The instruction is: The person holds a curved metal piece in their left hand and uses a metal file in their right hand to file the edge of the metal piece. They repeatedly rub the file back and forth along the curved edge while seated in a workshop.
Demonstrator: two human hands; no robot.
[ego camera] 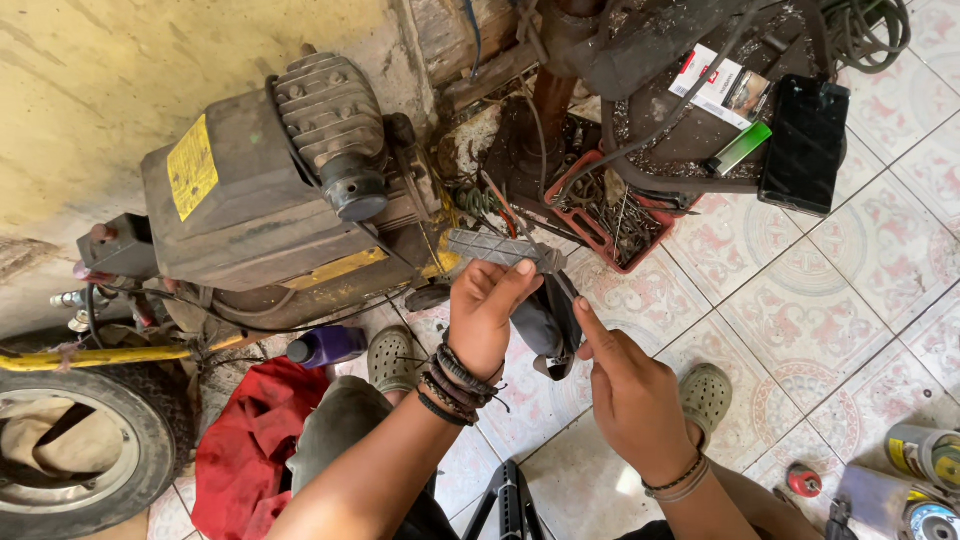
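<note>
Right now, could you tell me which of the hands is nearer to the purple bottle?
Left. The left hand is just right of the purple bottle; the right hand lies farther right, beyond it.
</note>
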